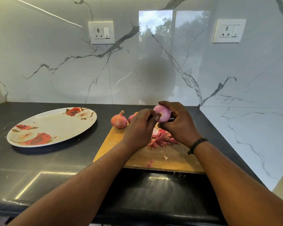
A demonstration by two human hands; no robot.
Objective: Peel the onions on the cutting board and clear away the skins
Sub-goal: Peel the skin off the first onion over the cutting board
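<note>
table: the dark glossy stone table [69, 162] carries everything i'm working with, backed by a white marbled wall.
cutting board: the yellowish wooden cutting board [175, 159] lies right in front of me, so the scraps fall on it and not on the table.
plate: the oval white plate with red rose prints [55, 123] sits well to the left of the board with nothing in it; i judge it's waiting there for the peeled onions or the skins.
right hand: my right hand [178, 123], a dark cord at the wrist, is curled round the peeled onion and holds it up above the far end of the board, root end turned toward me so i can get at it.
left hand: my left hand [140, 128] has its fingers bent, fingertips pinching at the root end; whether a scrap is caught between them i cannot tell.
skins: a heap of reddish papery onion skins [162, 138] lies on the board under my hands, with a few stray flakes nearer me.
unpeeled onions: one round pinkish-brown onion in its skin [119, 120] rests at the board's far left corner; a second unpeeled onion [132, 117] is half hidden behind my left hand.
peeled onion: the smooth, shiny pale-purple peeled onion [164, 114] looks nearly bare, so i reckon this one is almost done.
</note>
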